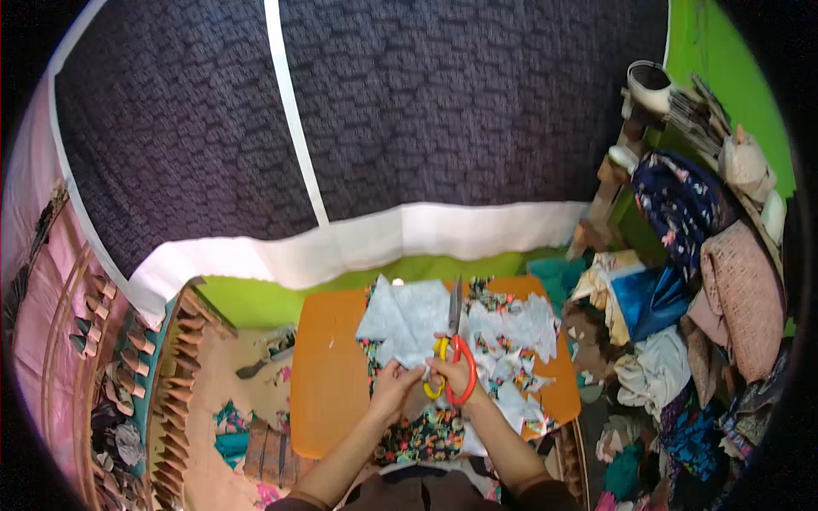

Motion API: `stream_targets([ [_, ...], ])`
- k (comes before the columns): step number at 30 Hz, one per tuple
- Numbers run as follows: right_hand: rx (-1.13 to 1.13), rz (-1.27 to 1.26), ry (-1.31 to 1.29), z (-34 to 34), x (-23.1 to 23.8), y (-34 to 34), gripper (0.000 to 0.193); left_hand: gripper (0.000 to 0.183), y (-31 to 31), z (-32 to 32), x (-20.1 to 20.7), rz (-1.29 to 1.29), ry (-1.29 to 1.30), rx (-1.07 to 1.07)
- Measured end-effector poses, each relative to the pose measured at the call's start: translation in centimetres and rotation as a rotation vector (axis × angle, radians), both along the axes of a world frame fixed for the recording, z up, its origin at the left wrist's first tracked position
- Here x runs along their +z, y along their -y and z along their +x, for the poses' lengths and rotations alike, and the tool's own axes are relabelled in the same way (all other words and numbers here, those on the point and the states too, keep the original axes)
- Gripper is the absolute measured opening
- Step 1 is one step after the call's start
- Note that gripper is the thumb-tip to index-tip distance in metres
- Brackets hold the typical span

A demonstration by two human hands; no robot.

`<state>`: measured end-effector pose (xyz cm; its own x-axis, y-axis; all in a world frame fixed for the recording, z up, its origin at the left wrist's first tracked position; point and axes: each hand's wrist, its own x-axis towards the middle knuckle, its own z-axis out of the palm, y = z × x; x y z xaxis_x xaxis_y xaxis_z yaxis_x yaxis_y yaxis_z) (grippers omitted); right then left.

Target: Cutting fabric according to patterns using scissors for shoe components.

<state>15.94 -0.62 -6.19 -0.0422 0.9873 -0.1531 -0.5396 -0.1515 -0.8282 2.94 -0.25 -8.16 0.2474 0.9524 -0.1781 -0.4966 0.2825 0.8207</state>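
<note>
Over the table, my left hand [392, 387] pinches the near edge of a pale bluish-white piece of fabric [405, 319]. Close beside it, my right hand [452, 376] is closed on a pair of scissors [460, 370] with one red and one yellow handle loop. The blades point away from me and look nearly together. My right fingertips also meet the fabric's near edge, next to the left ones. Black floral fabric [426, 436] lies under the pale piece, and irregular pale scraps [515, 328] are strewn to the right.
The orange-brown table [328, 366] stands before a dark patterned curtain [460, 111] with a white hem. Heaped clothes [656, 370] and hanging garments fill the right side. On the left are racks of wooden pegs [176, 396] and a wooden stool [274, 454]; scraps lie on the floor.
</note>
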Motion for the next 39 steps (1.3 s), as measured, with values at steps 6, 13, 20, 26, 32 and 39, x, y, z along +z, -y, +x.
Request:
stream_targets([
  [6,0.161,0.113,0.207,1.2,1.9,-2.3,0.054,0.024,-1.4,-0.5,3.3,-0.069,0.019,-0.083],
  [13,0.158,0.193,0.279,2.0,3.1,-4.2,0.054,0.018,-3.9,0.2,3.9,0.026,-0.03,0.01],
  [20,0.209,0.239,0.106,3.3,6.0,-3.8,0.041,0.027,-4.7,0.9,8.1,0.21,0.121,0.27],
  [26,0.165,0.528,0.393,3.6,8.0,-2.0,0.046,0.035,-5.5,1.4,14.6,0.468,0.15,0.379],
  [32,0.305,0.5,0.469,3.2,10.6,-0.1,0.076,0.038,-5.3,2.4,18.6,0.586,0.146,0.411],
  [39,0.178,0.563,0.272,2.2,11.0,1.7,0.093,0.081,-3.7,2.5,20.4,0.703,0.203,0.487],
])
